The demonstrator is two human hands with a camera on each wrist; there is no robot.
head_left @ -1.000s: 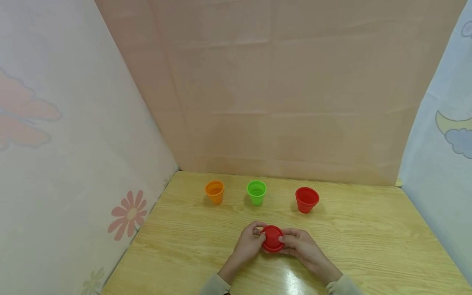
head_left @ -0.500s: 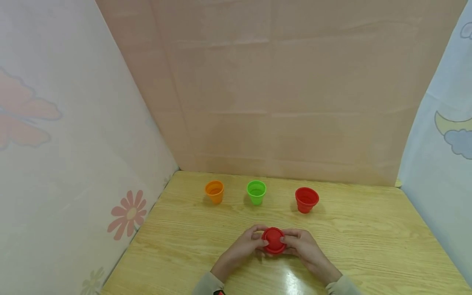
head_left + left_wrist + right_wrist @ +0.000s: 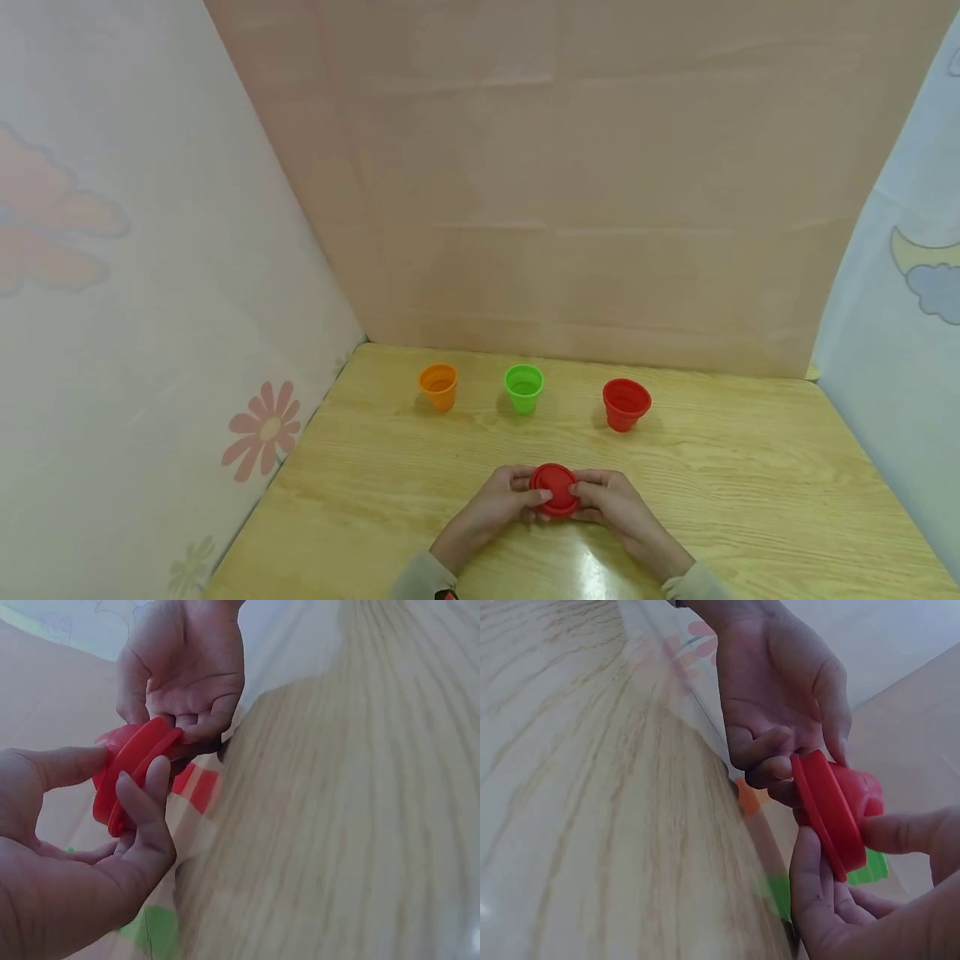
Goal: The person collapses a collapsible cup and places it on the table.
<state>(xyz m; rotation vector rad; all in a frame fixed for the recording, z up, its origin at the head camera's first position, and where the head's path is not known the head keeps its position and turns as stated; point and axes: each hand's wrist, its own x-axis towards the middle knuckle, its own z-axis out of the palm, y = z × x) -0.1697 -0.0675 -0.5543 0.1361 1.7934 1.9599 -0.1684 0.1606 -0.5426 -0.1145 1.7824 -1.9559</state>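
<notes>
Between both hands, above the near part of the table, is a red collapsible cup [image 3: 557, 483], folded down, with its base facing up. My left hand [image 3: 495, 505] grips it from the left, thumb on the raised base and fingers at the rim. From the right, my right hand [image 3: 617, 507] pinches it the same way. In the left wrist view the red cup [image 3: 129, 769] shows its ringed edge side-on. The right wrist view shows the right thumb pressing a dent in the cup's base [image 3: 864, 796].
Three upright cups stand in a row farther back: an orange cup [image 3: 439, 388], a green cup [image 3: 524, 389] and a wider red cup [image 3: 626, 406]. The wooden table [image 3: 750, 483] ends at a beige backdrop [image 3: 585, 208]. Printed cloth walls stand at either side.
My left hand has shifted down a little, and its thumb reaches farther across the cup's base. The folded cup has turned slightly. My right hand has barely moved; the standing cups are unmoved.
</notes>
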